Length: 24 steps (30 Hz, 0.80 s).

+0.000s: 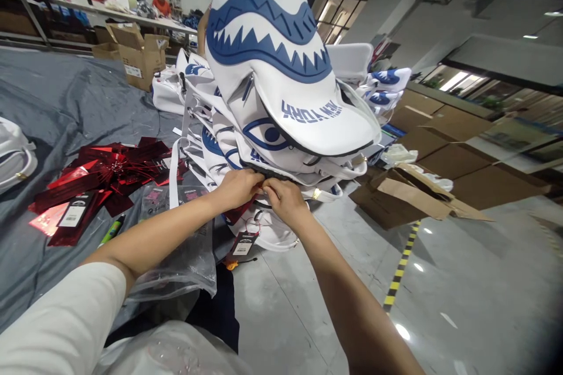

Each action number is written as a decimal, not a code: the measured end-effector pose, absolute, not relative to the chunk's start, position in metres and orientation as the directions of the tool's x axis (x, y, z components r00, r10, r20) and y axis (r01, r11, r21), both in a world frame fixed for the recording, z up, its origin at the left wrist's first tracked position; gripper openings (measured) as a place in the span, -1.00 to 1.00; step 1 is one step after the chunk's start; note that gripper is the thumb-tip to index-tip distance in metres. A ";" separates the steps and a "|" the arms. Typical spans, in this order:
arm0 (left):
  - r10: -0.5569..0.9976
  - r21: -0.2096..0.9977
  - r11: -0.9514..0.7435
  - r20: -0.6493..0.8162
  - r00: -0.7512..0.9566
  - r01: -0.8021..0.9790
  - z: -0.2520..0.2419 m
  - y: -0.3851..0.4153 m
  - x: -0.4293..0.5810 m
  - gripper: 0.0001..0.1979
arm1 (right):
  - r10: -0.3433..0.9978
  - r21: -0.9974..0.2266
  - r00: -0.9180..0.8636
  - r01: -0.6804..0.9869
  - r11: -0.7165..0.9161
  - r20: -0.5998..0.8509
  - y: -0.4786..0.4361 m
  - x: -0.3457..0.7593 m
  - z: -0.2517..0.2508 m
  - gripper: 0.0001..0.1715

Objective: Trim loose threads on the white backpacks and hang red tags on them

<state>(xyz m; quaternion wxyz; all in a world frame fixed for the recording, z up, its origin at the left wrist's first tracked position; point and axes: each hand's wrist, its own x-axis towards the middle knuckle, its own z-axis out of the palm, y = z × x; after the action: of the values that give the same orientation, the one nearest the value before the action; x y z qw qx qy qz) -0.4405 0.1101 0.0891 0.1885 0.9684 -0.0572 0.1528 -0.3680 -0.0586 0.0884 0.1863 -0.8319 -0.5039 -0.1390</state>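
A tall stack of white backpacks (272,29) with blue shark-mouth prints stands in front of me, the top one's brim lettered NEW YORK. My left hand (241,188) and my right hand (285,202) meet at the dark edge of a backpack below the top one. Both hands are closed, fingertips pinched together; what lies between them is too small and hidden to make out. Just beneath, a black hang tag (244,244) with a white label dangles on a red string, and a red piece shows behind my left hand.
Red foil tags (118,173) lie piled on the grey-covered table (65,99), with a green marker (112,231) and a clear plastic bag (180,263) nearby. Open cartons (404,193) stand on the floor at right. A person (162,4) sits at a far table.
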 end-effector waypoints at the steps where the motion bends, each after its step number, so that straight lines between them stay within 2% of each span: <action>1: -0.044 0.345 -0.925 0.321 0.946 -0.160 0.089 0.109 -0.441 -0.83 | 0.783 -0.173 0.460 0.887 -0.428 0.419 -0.058 -0.368 0.088 -0.76; 9: 0.014 0.413 -0.900 0.348 0.938 -0.140 0.084 0.106 -0.449 -0.79 | 0.719 -0.221 0.521 0.851 -0.476 0.459 -0.055 -0.368 0.089 -0.77; 12: 0.006 0.451 -0.880 0.325 0.946 -0.149 0.085 0.107 -0.453 -0.76 | 0.711 -0.248 0.506 0.861 -0.443 0.487 -0.055 -0.368 0.090 -0.74; 17: 0.083 0.505 -0.859 0.299 0.951 -0.084 0.089 0.101 -0.455 -0.81 | 0.649 -0.324 0.522 0.853 -0.410 0.553 -0.059 -0.364 0.086 -0.70; 24: 0.038 0.554 -0.823 0.274 0.961 -0.126 0.087 0.104 -0.457 -0.78 | 0.603 -0.458 0.622 0.780 -0.426 0.499 -0.057 -0.363 0.090 -0.59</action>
<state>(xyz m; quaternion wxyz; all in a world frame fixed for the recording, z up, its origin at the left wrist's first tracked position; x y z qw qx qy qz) -0.4567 0.1045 0.0868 0.2965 0.9447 -0.0233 0.1379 -0.3630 -0.0572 0.0903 0.3391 -0.8344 -0.4146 -0.1305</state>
